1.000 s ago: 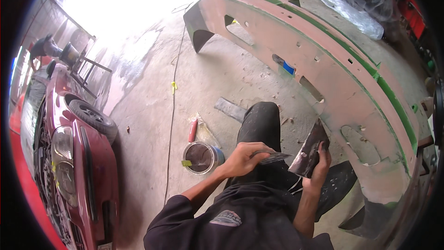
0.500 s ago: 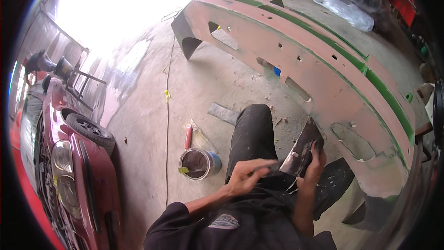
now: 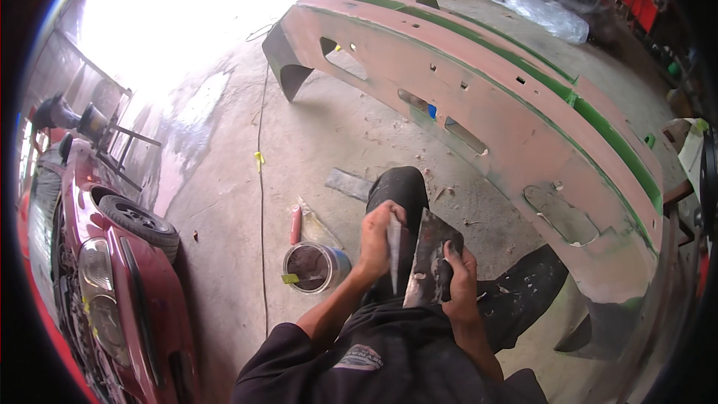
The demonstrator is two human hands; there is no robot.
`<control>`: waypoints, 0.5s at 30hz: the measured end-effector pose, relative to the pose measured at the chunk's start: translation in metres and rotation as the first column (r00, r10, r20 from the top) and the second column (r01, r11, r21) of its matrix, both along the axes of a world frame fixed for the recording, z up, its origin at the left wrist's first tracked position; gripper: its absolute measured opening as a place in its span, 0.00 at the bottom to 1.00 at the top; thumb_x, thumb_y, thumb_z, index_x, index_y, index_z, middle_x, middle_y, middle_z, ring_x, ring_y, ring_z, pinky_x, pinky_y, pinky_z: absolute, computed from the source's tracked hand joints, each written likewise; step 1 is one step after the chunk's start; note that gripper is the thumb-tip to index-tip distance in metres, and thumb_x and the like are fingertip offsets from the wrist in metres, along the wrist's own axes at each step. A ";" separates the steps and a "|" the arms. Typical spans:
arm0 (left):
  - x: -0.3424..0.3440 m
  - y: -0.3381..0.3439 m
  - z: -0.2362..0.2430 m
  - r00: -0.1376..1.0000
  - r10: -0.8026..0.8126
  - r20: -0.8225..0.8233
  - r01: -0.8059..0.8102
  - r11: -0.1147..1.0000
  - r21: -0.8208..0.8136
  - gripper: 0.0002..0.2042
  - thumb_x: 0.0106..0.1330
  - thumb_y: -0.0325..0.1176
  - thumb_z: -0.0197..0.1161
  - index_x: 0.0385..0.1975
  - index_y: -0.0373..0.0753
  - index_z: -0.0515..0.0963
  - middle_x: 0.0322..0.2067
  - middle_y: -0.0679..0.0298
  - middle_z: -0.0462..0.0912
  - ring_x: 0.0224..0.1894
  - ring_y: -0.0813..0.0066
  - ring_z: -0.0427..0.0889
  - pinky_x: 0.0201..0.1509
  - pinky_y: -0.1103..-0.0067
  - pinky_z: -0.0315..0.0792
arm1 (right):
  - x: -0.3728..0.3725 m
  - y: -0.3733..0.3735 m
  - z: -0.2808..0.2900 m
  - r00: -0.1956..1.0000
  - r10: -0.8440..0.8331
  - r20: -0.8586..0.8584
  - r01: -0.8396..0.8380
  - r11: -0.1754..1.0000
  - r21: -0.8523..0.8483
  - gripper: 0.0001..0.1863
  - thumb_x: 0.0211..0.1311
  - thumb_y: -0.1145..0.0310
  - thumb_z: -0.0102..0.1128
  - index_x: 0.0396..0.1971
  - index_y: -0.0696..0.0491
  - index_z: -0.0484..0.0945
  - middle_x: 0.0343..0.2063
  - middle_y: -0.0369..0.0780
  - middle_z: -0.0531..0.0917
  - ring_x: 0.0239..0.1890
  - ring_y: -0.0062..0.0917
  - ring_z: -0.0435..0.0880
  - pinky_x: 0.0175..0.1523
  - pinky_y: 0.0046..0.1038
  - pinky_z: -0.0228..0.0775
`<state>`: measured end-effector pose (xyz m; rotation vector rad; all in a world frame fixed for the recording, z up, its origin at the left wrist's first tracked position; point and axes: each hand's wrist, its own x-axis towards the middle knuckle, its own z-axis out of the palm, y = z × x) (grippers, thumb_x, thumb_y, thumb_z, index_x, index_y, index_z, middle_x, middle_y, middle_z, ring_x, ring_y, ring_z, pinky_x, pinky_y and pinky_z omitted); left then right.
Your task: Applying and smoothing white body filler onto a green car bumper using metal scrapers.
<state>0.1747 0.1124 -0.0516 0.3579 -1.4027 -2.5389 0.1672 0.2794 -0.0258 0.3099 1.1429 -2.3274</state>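
My left hand (image 3: 376, 238) is closed round a flat, pale-edged filler spreader (image 3: 396, 258), its blade standing nearly upright above my lap. Just to the right, my right hand (image 3: 461, 278) grips a dark, stained mixing board (image 3: 426, 251) by its edge, thumb across the face. Pale smears of filler mark the board's lower part. A narrow gap shows between spreader and board. Beyond my knees a long bumper (image 3: 508, 127), pinkish with green bands and several cut-out openings, curves from the far left to the near right.
Left of my knee stands an open can (image 3: 342, 263) with a yellow-green piece on its rim. Near it lie a red tube (image 3: 296, 223), a clear plastic bag (image 3: 321, 224) and a grey flat strip (image 3: 347, 182). A cable (image 3: 262, 187) crosses the floor beside a dark red car (image 3: 146, 284).
My left hand has moved up, and its spreader now points upright rather than sideways. The board in my right hand has shifted left and down, away from the bumper. The whole view has shifted slightly.
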 end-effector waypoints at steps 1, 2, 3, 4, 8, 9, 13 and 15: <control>-0.002 0.007 -0.007 0.996 0.067 0.063 -0.045 0.953 -0.299 0.19 0.74 0.46 0.45 0.25 0.38 0.70 0.19 0.72 0.67 0.23 0.85 0.65 0.27 0.84 0.59 | 0.001 0.000 0.003 1.000 0.021 -0.014 -0.022 1.000 -0.012 0.10 0.68 0.65 0.55 0.40 0.55 0.78 0.30 0.30 0.80 0.29 0.12 0.77 0.35 0.18 0.68; 0.002 0.012 -0.013 0.997 0.055 0.051 -0.026 0.890 -0.454 0.20 0.74 0.46 0.46 0.23 0.37 0.69 0.20 0.74 0.65 0.24 0.87 0.62 0.27 0.85 0.57 | 0.000 0.000 0.007 1.000 0.010 -0.026 -0.010 1.000 0.000 0.10 0.68 0.65 0.56 0.40 0.56 0.78 0.30 0.31 0.80 0.29 0.12 0.77 0.35 0.18 0.68; 0.004 0.015 -0.018 0.999 0.047 0.024 -0.033 0.910 -0.412 0.13 0.69 0.35 0.56 0.23 0.36 0.72 0.19 0.76 0.65 0.25 0.88 0.62 0.27 0.84 0.59 | 0.000 0.001 0.010 0.999 -0.006 -0.037 0.006 1.000 0.015 0.11 0.68 0.64 0.56 0.40 0.56 0.78 0.30 0.31 0.80 0.29 0.12 0.77 0.35 0.18 0.68; 0.009 0.016 -0.022 0.996 0.073 0.045 -0.031 0.791 -0.611 0.13 0.67 0.35 0.61 0.22 0.36 0.71 0.19 0.76 0.66 0.24 0.88 0.63 0.27 0.83 0.60 | -0.003 0.007 0.014 0.997 -0.053 -0.062 0.058 0.995 0.082 0.11 0.67 0.63 0.56 0.39 0.56 0.78 0.30 0.31 0.80 0.29 0.12 0.77 0.34 0.17 0.68; 0.020 -0.009 -0.023 0.973 0.176 0.153 -0.064 0.833 -0.549 0.12 0.61 0.35 0.68 0.24 0.35 0.75 0.21 0.73 0.76 0.25 0.88 0.71 0.27 0.83 0.67 | -0.016 0.026 0.024 0.963 -0.203 -0.176 0.228 0.964 0.137 0.11 0.67 0.63 0.56 0.40 0.56 0.79 0.28 0.30 0.79 0.27 0.13 0.75 0.33 0.18 0.67; 0.019 -0.018 -0.021 0.960 0.153 0.233 -0.061 0.930 -0.362 0.11 0.62 0.35 0.68 0.27 0.35 0.77 0.22 0.72 0.79 0.26 0.87 0.73 0.28 0.84 0.68 | -0.018 0.029 0.024 0.968 -0.162 -0.193 0.187 0.975 0.120 0.11 0.67 0.63 0.56 0.40 0.56 0.79 0.28 0.30 0.79 0.27 0.13 0.75 0.33 0.18 0.67; 0.008 -0.051 -0.015 0.937 0.342 -0.073 -0.285 0.624 -0.728 0.10 0.61 0.30 0.69 0.37 0.33 0.77 0.28 0.65 0.82 0.29 0.83 0.78 0.33 0.83 0.73 | -0.026 0.033 0.016 0.966 -0.186 -0.180 0.209 0.971 0.119 0.12 0.67 0.63 0.57 0.42 0.56 0.78 0.30 0.30 0.78 0.29 0.13 0.75 0.33 0.19 0.66; 0.004 -0.057 -0.017 0.934 0.346 -0.093 -0.295 0.595 -0.747 0.11 0.62 0.29 0.67 0.39 0.32 0.76 0.29 0.64 0.82 0.29 0.81 0.79 0.33 0.82 0.74 | -0.025 0.034 0.010 0.962 -0.225 -0.157 0.246 0.961 0.129 0.12 0.66 0.64 0.58 0.43 0.56 0.78 0.33 0.31 0.79 0.31 0.14 0.76 0.36 0.20 0.67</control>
